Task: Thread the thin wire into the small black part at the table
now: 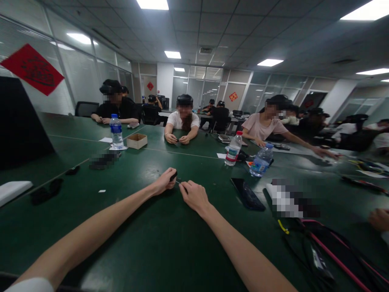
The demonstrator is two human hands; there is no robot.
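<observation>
Both my arms stretch out over a dark green table (146, 243). My left hand (164, 180) is closed around a small black object (173, 176) that sticks out past its fingers. My right hand (193, 195) is closed too, pinching something thin that I cannot make out. The two hands nearly touch, and a fine wire-like piece seems to run between them.
A dark phone (247, 194) lies right of my hands. Water bottles (233, 149) (261, 160) (116, 132) and a small cardboard box (137, 140) stand farther back. Black and pink cables (328, 251) lie at the right. Several people sit across the table.
</observation>
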